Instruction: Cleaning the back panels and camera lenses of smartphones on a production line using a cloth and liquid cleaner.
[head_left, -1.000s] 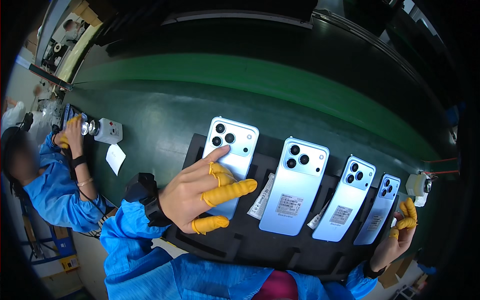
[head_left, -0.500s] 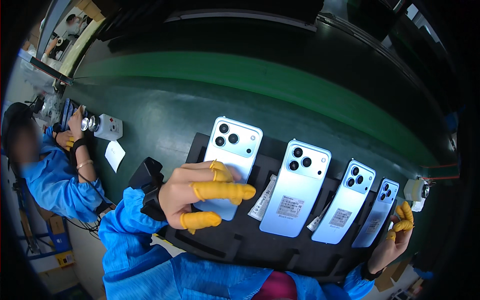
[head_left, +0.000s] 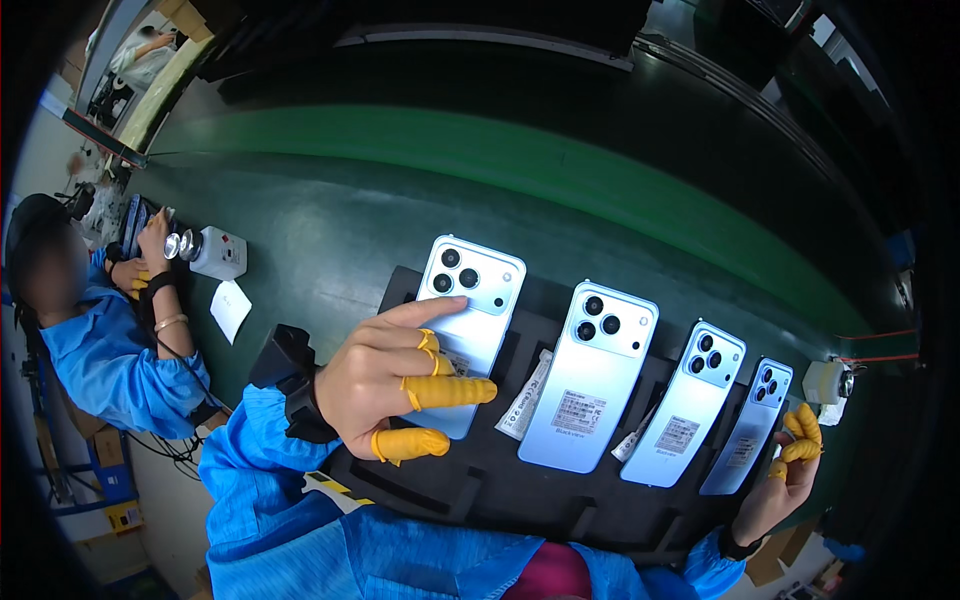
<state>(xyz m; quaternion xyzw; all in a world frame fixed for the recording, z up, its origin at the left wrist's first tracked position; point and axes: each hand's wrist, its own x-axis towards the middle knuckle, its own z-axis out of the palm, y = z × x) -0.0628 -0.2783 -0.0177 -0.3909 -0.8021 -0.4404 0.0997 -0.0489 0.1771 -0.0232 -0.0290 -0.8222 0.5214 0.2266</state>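
Note:
Four light-blue smartphones lie back side up in a row on a black foam tray [head_left: 430,490]. My left hand [head_left: 365,385], with yellow finger cots on several fingers, is over the leftmost phone [head_left: 490,265]. Its fingers are apart, the bare index finger stretched across the phone just below the cameras; part of the label there is hidden. To its right lie the second phone [head_left: 580,450], the third phone [head_left: 690,385] and the rightmost phone [head_left: 750,420]. Beside the rightmost phone's edge, my right hand [head_left: 775,500] has its cotted fingers curled; what they pinch is hidden.
Thin printed strips [head_left: 522,405] stick out between the phones. On the green bench [head_left: 330,220] stand a white bottle [head_left: 218,254] and a paper slip [head_left: 230,310] at left, and another container [head_left: 825,381] at right. A co-worker in blue [head_left: 120,370] sits at the left.
My left hand has shifted slightly, its index finger now stretched out over the leftmost phone and its other fingers drawn back, showing part of the label. The right hand has barely moved.

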